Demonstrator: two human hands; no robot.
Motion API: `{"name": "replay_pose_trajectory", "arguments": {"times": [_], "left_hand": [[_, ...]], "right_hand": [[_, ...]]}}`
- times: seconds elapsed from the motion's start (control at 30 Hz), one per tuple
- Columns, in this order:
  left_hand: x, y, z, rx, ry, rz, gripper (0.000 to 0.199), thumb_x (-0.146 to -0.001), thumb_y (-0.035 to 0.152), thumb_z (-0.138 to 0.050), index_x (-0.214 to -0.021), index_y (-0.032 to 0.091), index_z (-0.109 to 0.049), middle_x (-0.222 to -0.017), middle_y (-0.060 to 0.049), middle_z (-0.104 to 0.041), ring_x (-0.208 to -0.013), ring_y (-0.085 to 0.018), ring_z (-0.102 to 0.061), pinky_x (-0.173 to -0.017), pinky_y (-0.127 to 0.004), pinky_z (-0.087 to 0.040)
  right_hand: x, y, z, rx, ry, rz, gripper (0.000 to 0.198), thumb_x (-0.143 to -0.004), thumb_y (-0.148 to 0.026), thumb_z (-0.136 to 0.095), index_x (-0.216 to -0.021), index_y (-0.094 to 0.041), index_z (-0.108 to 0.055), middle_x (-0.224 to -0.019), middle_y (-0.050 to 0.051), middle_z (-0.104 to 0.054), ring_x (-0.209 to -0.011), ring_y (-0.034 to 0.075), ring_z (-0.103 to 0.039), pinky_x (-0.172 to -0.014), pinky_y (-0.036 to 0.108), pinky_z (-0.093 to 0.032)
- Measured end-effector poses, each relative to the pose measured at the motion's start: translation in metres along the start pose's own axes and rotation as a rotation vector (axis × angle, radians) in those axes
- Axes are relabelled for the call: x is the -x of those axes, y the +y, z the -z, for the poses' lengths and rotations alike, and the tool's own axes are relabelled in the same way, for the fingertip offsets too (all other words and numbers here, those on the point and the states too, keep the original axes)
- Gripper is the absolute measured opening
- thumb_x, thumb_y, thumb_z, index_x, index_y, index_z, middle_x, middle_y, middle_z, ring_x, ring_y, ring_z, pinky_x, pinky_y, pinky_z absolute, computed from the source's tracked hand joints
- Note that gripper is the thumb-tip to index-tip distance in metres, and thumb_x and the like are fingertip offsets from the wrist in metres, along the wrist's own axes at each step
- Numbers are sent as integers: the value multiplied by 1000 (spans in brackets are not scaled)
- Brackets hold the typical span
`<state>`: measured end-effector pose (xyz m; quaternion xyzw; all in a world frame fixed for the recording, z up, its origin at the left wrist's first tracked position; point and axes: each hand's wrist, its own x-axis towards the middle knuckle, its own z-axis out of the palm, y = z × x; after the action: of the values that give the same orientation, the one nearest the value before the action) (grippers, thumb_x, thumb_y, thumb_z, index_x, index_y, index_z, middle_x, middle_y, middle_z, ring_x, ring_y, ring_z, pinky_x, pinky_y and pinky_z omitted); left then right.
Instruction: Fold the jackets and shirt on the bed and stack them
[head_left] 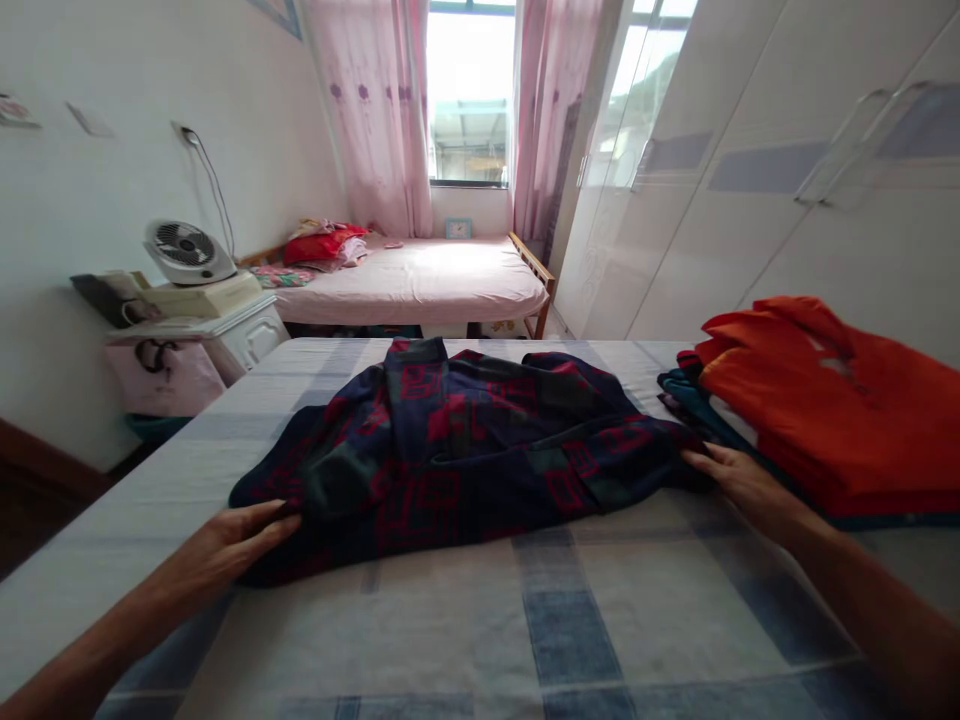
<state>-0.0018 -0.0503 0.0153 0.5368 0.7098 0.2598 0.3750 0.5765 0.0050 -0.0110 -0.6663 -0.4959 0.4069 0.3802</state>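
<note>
A dark navy long-sleeved shirt with red and green patterns lies spread and rumpled across the bed, its collar part toward the far edge. My left hand pinches the cloth at its left side, thumb and fingers closed on it. At the opposite end, my right hand grips the shirt's right tip between thumb and fingers. Just beyond my right hand sits a stack of folded clothes, with an orange garment on top and dark teal cloth beneath.
Under the shirt is a bed with a white and blue checked sheet. A second bed with pink bedding stands by the window. On the left, a fan rests on a white cabinet. White wardrobes line the right.
</note>
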Motion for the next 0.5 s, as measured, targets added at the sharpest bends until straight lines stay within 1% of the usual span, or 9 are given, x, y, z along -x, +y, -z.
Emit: {"name": "replay_pose_trajectory", "arguments": {"times": [0.03, 0.1, 0.13, 0.2, 0.27, 0.33, 0.4, 0.43, 0.5], "left_hand": [[-1, 2, -3, 92, -38, 23, 52, -61, 57, -68, -98, 20, -68, -83, 4, -73, -86, -22, -64, -83, -30, -50], [-1, 6, -5, 237, 22, 30, 57, -64, 59, -65, -107, 22, -63, -83, 6, -72, -83, -18, -64, -83, -27, -50], [-2, 8, -5, 270, 56, 23, 59, -65, 60, -63, -110, 23, -61, -84, 7, -72, -82, -18, -64, -83, -27, -50], [-4, 7, -5, 225, 113, -15, 61, -63, 63, -63, -108, 22, -61, -84, 6, -71, -80, -19, -64, -80, -27, -51], [-8, 5, -6, 84, 156, -59, 59, -60, 64, -62, -98, 20, -65, -82, 5, -70, -82, -21, -63, -79, -28, -51], [-10, 3, -6, -21, 174, -87, 59, -58, 66, -61, -93, 19, -67, -80, 3, -70, -82, -22, -63, -78, -29, -51], [-10, 3, -4, 1, 190, -81, 62, -57, 66, -62, -96, 19, -66, -81, 3, -70, -82, -23, -63, -79, -30, -52], [-8, 4, -1, 49, 205, -63, 61, -60, 66, -61, -100, 20, -65, -83, 4, -71, -83, -22, -63, -80, -31, -52], [-4, 5, 4, 153, 241, -21, 54, -67, 63, -59, -106, 26, -62, -88, 8, -71, -86, -20, -63, -83, -32, -51]], "right_hand": [[0, -1, -1, 13, 31, 39, 32, -72, -45, -61, -94, -23, -69, -92, 2, -72, -95, 25, -65, -89, 36, -49], [2, -4, 0, 66, 133, 145, 37, -73, -47, -59, -101, -24, -67, -96, 1, -71, -100, 25, -62, -91, 35, -48], [4, -6, 1, 101, 184, 196, 39, -74, -47, -58, -104, -24, -66, -97, 0, -71, -102, 25, -61, -92, 34, -47], [10, -6, 4, 187, 231, 249, 39, -75, -47, -56, -105, -24, -65, -97, 1, -70, -101, 25, -61, -92, 34, -47], [17, -3, 5, 265, 189, 244, 39, -75, -46, -55, -104, -23, -66, -95, 1, -71, -98, 26, -62, -91, 35, -48], [24, 1, 6, 278, 132, 217, 37, -74, -45, -55, -101, -22, -67, -94, 2, -71, -98, 27, -63, -90, 37, -48], [33, 0, 8, 219, 142, 201, 36, -75, -45, -54, -101, -24, -67, -95, 2, -71, -100, 27, -62, -92, 37, -48], [37, -2, 10, 182, 171, 198, 35, -75, -45, -55, -101, -25, -66, -97, 1, -70, -102, 27, -61, -93, 36, -47], [46, -7, 14, 140, 226, 193, 33, -74, -44, -56, -102, -27, -66, -99, 0, -70, -105, 26, -60, -95, 36, -45]]}}
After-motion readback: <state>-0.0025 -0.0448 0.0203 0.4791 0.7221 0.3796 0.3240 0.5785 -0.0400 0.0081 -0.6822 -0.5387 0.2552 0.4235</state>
